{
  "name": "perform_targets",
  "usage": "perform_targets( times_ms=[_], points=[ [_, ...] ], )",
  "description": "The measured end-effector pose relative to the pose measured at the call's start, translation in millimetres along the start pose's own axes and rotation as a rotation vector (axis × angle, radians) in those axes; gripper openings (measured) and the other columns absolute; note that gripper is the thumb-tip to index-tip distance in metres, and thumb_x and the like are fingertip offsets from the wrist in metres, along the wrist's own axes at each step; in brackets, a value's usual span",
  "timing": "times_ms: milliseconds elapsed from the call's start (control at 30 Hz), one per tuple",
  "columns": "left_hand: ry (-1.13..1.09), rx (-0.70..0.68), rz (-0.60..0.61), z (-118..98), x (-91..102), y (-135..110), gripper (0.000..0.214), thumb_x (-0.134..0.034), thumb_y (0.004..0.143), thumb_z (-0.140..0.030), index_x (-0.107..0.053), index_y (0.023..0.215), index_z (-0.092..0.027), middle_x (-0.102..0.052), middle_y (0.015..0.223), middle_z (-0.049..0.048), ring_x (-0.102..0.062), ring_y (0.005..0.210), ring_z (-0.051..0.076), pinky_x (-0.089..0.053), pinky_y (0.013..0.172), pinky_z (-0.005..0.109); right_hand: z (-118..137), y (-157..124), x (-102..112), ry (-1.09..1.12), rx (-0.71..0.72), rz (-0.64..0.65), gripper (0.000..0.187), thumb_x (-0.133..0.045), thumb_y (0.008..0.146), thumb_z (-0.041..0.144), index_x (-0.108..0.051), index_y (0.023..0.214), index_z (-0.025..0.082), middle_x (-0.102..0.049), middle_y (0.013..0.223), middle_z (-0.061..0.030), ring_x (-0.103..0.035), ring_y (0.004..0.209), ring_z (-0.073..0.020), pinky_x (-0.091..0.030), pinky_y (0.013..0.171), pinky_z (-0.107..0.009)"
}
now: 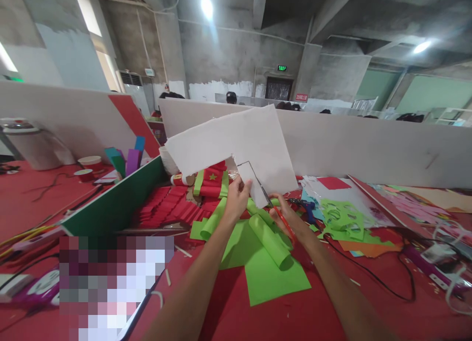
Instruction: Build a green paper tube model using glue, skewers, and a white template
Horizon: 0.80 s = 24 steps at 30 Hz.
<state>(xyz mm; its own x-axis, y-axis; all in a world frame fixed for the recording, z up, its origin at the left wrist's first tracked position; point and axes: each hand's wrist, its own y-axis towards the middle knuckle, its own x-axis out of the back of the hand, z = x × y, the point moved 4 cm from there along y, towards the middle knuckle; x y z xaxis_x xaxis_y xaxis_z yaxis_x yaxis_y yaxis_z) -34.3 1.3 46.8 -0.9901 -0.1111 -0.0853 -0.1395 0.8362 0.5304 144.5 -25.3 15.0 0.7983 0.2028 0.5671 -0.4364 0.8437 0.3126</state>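
A large white sheet of card (254,134) is raised above the table, with a corner piece cut out of its lower edge and a dark line drawn on it. My left hand (238,196) pinches the sheet near that notch, thumb on the front. In my right hand (285,213) is a pair of scissors (282,217) with red handles, my fingers wrapped round them. Their blades reach up along the drawn line, at the card's lower edge. Below both hands lie bright green sheets (273,279), some of them rolled.
Stacked red strips (173,206) and a red-and-green piece with a star (213,178) lie left of centre, beside a green divider board (114,203). Cut green scraps (342,218), a blue glue gun (309,208) and a black cable (368,277) lie right. A white partition (368,149) stands behind.
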Motion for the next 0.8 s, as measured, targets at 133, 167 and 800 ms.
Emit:
perform_targets(
  times_ms=[133,167,800],
  points=[
    [0.041,0.008,-0.002,4,0.1,0,0.017,-0.058,0.087,-0.032,-0.060,0.087,-0.016,-0.058,0.068,0.0010,-0.052,0.058,0.014,-0.042,0.053,0.025,5,-1,1,-0.049,-0.019,-0.011,0.059,-0.050,0.088,0.065,-0.041,0.125,0.020,-0.053,0.067,0.0034,-0.044,0.052,-0.0141,-0.038,0.054,-0.026],
    [0.049,0.008,-0.007,5,0.2,1,0.017,-0.058,0.087,-0.033,-0.060,0.087,-0.016,-0.058,0.067,0.0010,-0.052,0.058,0.014,-0.042,0.053,0.025,5,-1,1,-0.064,-0.023,-0.019,0.059,-0.050,0.088,0.065,-0.041,0.125,0.020,-0.054,0.067,0.0028,-0.045,0.052,-0.0145,-0.039,0.054,-0.027],
    [-0.025,0.015,-0.038,12,1.5,4,0.025,-0.060,0.086,-0.040,-0.060,0.087,-0.014,-0.055,0.065,-0.0004,-0.048,0.055,0.012,-0.039,0.049,0.023,8,2,2,-0.288,-0.046,-0.186,0.035,-0.056,0.086,0.052,-0.042,0.102,0.024,-0.047,0.049,0.0089,-0.049,0.047,-0.0183,-0.031,0.053,-0.026]
  ],
)
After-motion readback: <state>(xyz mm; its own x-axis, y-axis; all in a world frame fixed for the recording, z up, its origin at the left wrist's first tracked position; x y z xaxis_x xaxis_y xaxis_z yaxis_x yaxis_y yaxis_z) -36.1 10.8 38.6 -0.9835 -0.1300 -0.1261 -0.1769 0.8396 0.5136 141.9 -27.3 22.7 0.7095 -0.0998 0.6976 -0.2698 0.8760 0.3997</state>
